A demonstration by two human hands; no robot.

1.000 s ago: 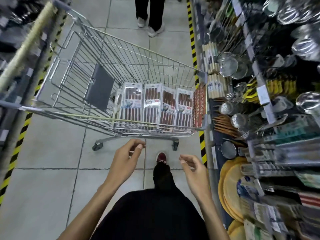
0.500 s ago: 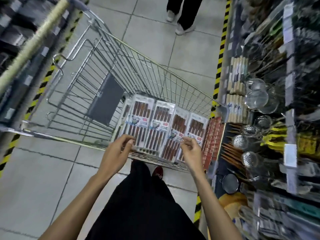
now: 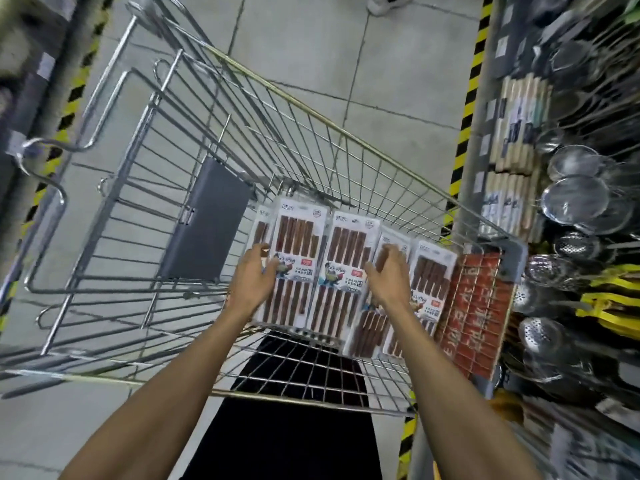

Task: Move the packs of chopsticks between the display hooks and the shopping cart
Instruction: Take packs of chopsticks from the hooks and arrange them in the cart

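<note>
Grey aisle tiles (image 3: 311, 46) show through the shopping cart (image 3: 346, 133), where packs of chopsticks (image 3: 346, 244) lean under the left hand (image 3: 252, 282) and right hand (image 3: 389, 278), fingers curved, grip unclear; tugging one could topple neighbours.

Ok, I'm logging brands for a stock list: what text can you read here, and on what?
"味家", doubtful because blurred: top-left corner of the chopstick packs.
Middle labels of those packs: too small to read.
Large characters on the red pack: too blurred to read.
Print on the shelf tags: blurred, unreadable.
</note>
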